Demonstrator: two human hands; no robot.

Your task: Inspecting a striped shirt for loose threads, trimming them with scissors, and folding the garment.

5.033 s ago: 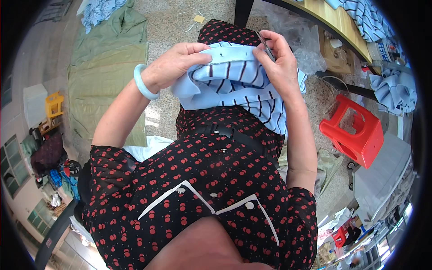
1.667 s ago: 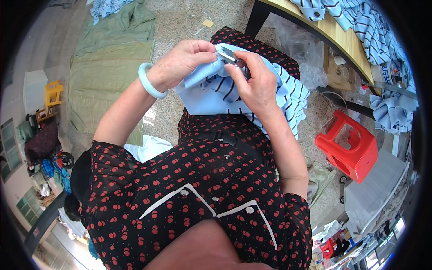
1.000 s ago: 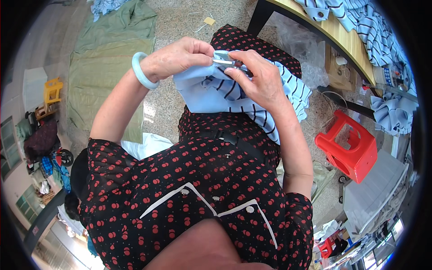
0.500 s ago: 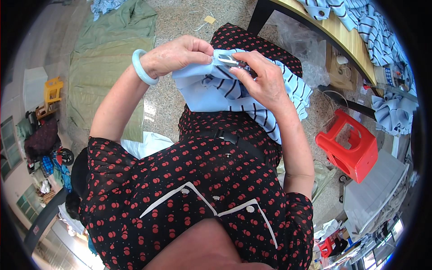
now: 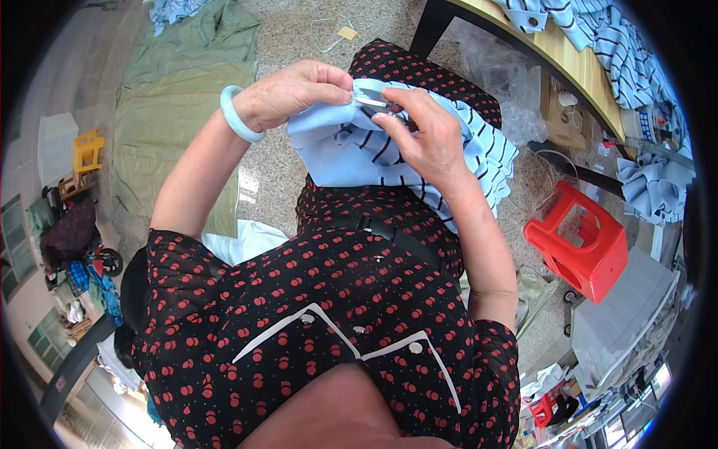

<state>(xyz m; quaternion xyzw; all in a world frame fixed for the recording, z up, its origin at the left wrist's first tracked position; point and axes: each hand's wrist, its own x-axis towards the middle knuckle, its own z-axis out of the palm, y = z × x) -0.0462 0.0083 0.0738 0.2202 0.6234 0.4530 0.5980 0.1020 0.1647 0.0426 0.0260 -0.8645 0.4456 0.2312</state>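
Observation:
Across my lap lies a light blue garment with dark stripes (image 5: 419, 173). My left hand (image 5: 303, 91), with a pale bangle (image 5: 241, 112) at the wrist, pinches the garment's plain blue edge between thumb and forefinger. My right hand (image 5: 428, 135) is closed around small metal thread snips (image 5: 372, 102). Their blades point left along the cloth, close beside my left fingertips. The snips' handles are mostly hidden by my right fingers, and I cannot tell whether the blades touch a thread.
A wooden-topped table (image 5: 557, 56) at the upper right bears more striped garments (image 5: 624, 63). A red plastic stool (image 5: 580, 243) lies tipped over to my right. Green cloth (image 5: 183, 112) is spread over the floor at the left, and a yellow stool (image 5: 88, 150) stands farther left.
My right hand and the snips have shifted slightly left, bringing the blades nearer my left fingertips. My left hand keeps its pinch on the cloth, almost unmoved.

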